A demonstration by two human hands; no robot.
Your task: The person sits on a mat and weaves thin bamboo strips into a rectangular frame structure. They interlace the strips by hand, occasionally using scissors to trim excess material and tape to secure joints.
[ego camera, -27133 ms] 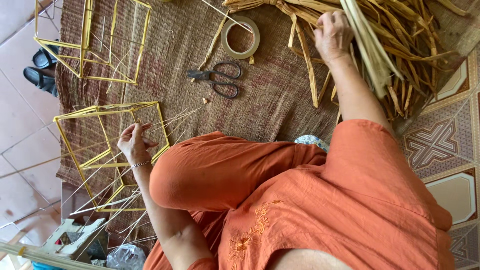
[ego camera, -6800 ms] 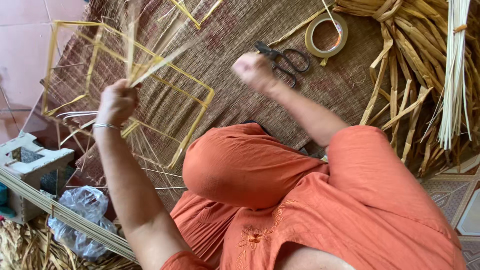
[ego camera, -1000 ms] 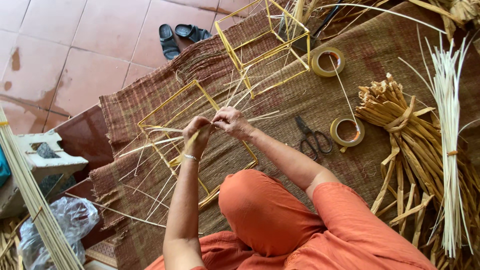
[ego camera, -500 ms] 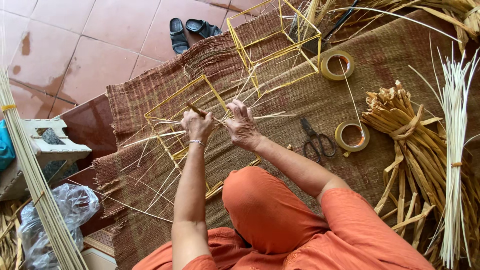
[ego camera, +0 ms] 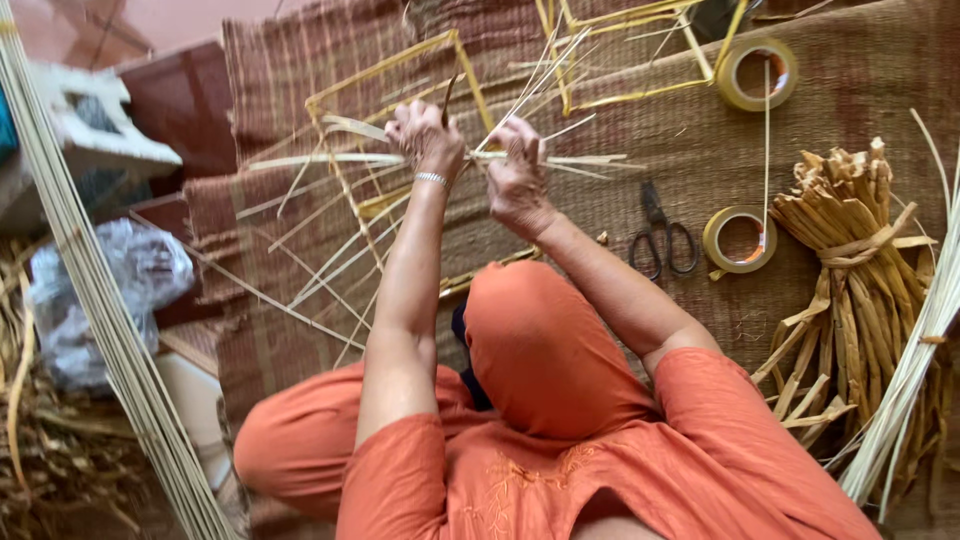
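Observation:
I sit on a woven mat (ego camera: pixel 640 140) in orange clothes, one knee raised. My left hand (ego camera: pixel 428 135) and my right hand (ego camera: pixel 515 172) are close together, both closed on thin pale bamboo strips (ego camera: pixel 560 160) that fan out to either side. Under my hands lies a square frame of yellow sticks (ego camera: pixel 400 70). More loose strips (ego camera: pixel 330 270) spread over the mat to the lower left of my left arm.
Black scissors (ego camera: pixel 660 235) lie right of my right arm. Two rolls of tape (ego camera: pixel 742 240) (ego camera: pixel 758 72) sit nearby. A second stick frame (ego camera: pixel 625 50) lies further off. A tied bundle of bamboo pieces (ego camera: pixel 850 260) is at right, long canes (ego camera: pixel 90 300) and a plastic bag (ego camera: pixel 100 290) at left.
Over the last second the view has shifted closer and lower onto my hands. They stay together over the frame, still gripping the strips; my right hand has turned slightly.

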